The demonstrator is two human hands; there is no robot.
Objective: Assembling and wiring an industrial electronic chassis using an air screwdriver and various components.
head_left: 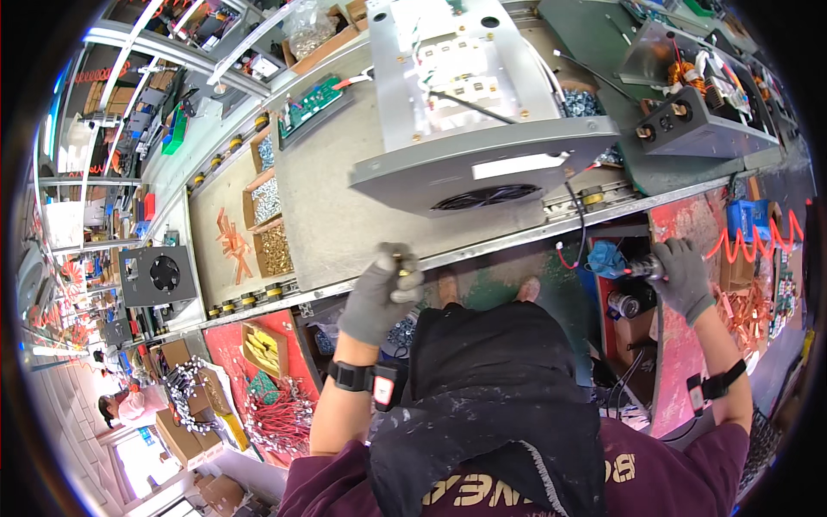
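My left hand, in a grey glove, is just over the near edge of the workbench. Its fingers are curled around small brass-coloured fasteners, whose exact kind is too small to tell. Out to the right, my gloved right hand grips a tool with a dark metal part and a blue-wrapped part, looking like a power screwdriver. On the bench ahead stands a grey metal chassis with a round fan opening in its front panel; neither hand touches it.
Left on the bench are boxes of brass fasteners and silver ones, orange strips and a green circuit board. Another open chassis sits at the right. A red coiled hose hangs beyond my right hand. Red wires lie lower left.
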